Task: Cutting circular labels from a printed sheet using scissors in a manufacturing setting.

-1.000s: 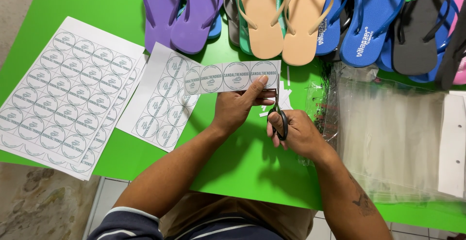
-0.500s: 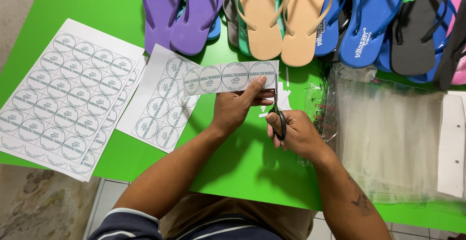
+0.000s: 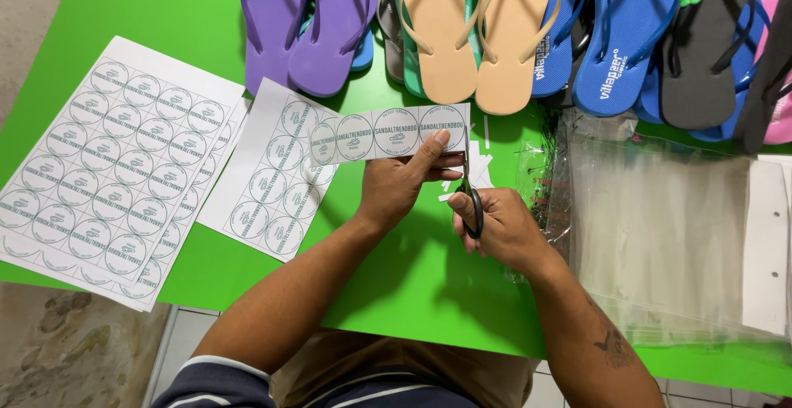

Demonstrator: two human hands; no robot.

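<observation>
1. Left hand [image 3: 396, 189] pinches the label strip [image 3: 388, 133], held just above the green table [image 3: 412, 284].
2. Right hand [image 3: 499, 226], gripping the scissors [image 3: 469, 198], has crept up the strip's right end since before, so the trimming continues.

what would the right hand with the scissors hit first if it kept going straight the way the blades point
Probably the paper strip of round labels held by the left hand: the scissors in the right hand point up at its right end. Beyond lie the tan flip-flops.

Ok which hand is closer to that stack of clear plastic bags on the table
Right. The right hand, holding the scissors, sits just beside the clear plastic bags. The left hand is farther from them, holding the strip of round labels.
</observation>
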